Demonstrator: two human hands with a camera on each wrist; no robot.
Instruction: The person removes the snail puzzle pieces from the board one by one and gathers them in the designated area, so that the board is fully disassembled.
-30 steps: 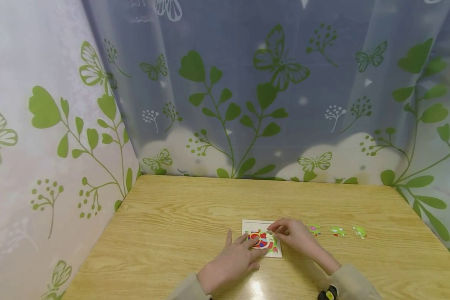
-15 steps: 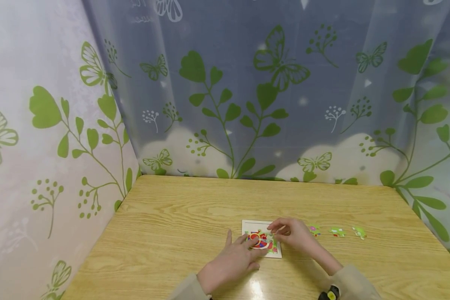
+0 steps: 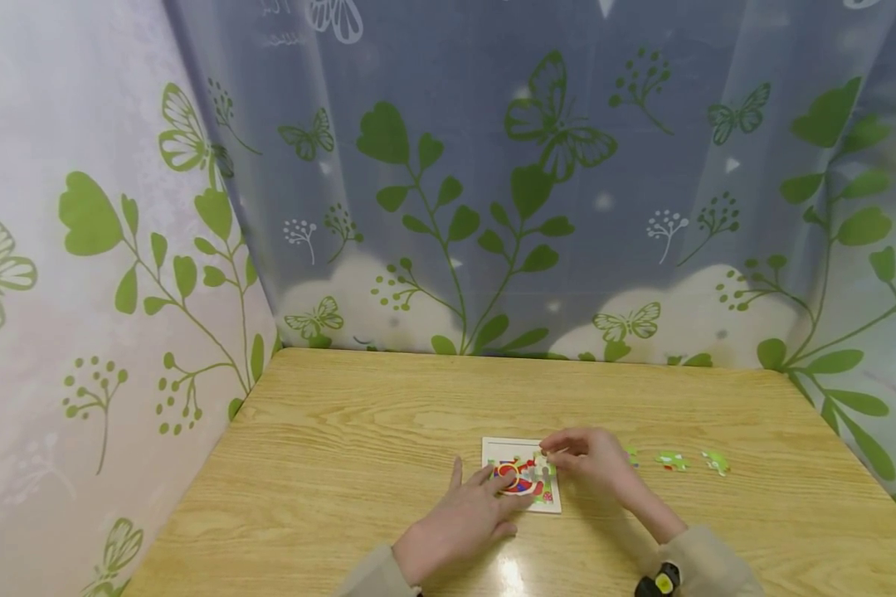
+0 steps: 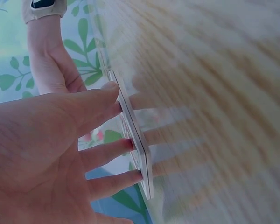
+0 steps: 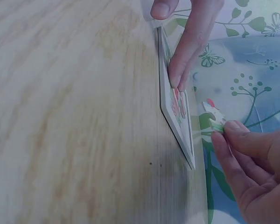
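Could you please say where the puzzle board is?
In the head view, the puzzle board lies on the table, low, just right of centre, with the left hand on it and the right hand pinching a piece near its right edge.

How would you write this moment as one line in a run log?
left hand: touches puzzle board | right hand: pinches puzzle piece, raised off board | loose pieces: on table, right of board
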